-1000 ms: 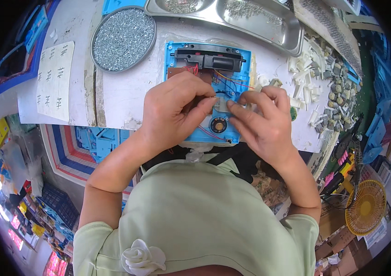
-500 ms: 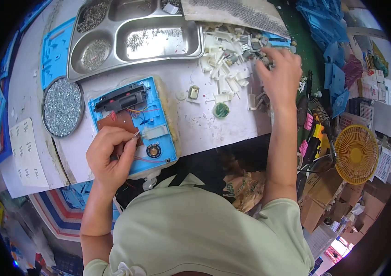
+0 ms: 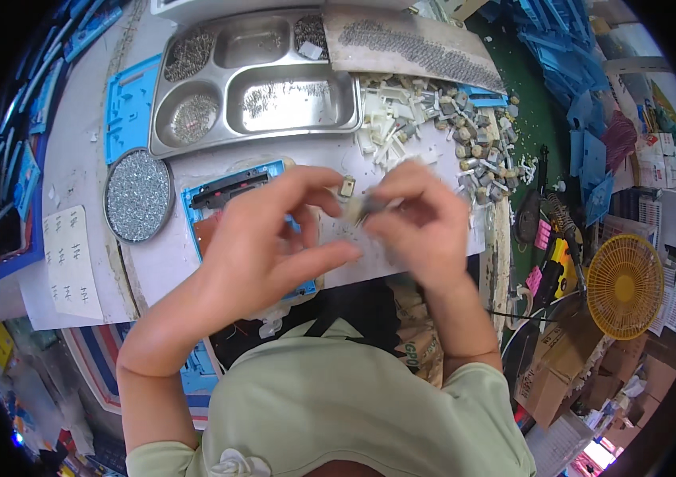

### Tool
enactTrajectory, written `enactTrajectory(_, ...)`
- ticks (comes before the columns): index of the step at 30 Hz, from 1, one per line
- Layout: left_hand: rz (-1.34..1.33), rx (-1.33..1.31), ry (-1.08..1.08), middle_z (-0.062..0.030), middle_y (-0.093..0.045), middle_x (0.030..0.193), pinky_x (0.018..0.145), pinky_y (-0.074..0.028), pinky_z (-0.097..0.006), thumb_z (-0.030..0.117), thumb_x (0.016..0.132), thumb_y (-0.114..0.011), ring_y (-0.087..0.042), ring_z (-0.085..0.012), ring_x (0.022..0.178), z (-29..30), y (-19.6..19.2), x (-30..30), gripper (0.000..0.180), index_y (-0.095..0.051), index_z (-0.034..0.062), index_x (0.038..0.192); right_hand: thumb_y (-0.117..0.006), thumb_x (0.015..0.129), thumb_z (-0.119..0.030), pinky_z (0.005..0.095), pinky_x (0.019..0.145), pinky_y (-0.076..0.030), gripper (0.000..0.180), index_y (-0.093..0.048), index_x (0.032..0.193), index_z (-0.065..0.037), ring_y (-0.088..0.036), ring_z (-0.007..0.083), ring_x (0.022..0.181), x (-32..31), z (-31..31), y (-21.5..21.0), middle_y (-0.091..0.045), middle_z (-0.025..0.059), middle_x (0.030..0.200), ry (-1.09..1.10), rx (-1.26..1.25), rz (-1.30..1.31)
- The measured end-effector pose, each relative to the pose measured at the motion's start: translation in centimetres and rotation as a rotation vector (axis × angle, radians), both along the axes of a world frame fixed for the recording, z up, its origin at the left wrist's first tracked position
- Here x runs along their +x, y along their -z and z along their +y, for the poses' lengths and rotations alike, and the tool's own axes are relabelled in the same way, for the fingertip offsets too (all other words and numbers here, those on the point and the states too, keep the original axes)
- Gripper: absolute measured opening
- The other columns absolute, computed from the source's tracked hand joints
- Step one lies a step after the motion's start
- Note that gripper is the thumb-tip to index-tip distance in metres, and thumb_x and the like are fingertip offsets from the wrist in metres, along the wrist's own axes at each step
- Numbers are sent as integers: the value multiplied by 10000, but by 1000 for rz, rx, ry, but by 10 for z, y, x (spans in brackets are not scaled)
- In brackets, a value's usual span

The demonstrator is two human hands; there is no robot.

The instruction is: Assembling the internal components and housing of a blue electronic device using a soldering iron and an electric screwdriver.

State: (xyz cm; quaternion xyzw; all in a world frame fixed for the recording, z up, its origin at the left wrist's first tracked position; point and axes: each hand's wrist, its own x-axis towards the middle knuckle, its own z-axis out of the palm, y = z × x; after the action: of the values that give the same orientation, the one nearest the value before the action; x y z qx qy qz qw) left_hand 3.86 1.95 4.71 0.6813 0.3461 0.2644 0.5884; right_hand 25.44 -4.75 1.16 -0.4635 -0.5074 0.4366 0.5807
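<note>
Right hand (image 3: 429, 229) has a small dark part (image 3: 374, 204) pinched thumb-to-finger, pretty blurry, up over the worktop (image 3: 164, 278), right of the blue casing (image 3: 276, 169). Left grip (image 3: 270, 234) is spread wide beside it; can't tell if it's touching anything. I'd keep both wrists steady and pinch lightly.

A small grey part (image 3: 373, 204), its details lost to blur, is pinched at the fingertips of the right hand's grip (image 3: 425, 226), raised above the bench. A shallow blue casing (image 3: 276, 169) lies open side up on the bench (image 3: 163, 278), set at a slant, its middle hidden behind the left hand's grip (image 3: 250, 219). A long black assembly (image 3: 230, 189) runs along its far edge; a brown board (image 3: 205, 230) shows at its left.
</note>
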Motion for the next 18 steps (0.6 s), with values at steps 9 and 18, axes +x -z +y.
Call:
enactTrajectory(9,171,-163,568,0,-674,861,681,-517,-233,87,909,-782,-624,-46,773,29,-17,36,254,-679,6,1125,-787,855,47,261,622,-525,85,-718,903,35,-675,127,749,38,-36,-9,-718,88,907,-123,-113,-65)
enactTrajectory(18,510,710,143,-123,-739,804,737,-562,-418,356,870,-775,-709,-283,765,154,48,191,308,-751,50,889,-669,924,4,252,639,-468,519,-490,1410,41,-551,107,709,51,-28,7,-543,20,869,13,-190,674)
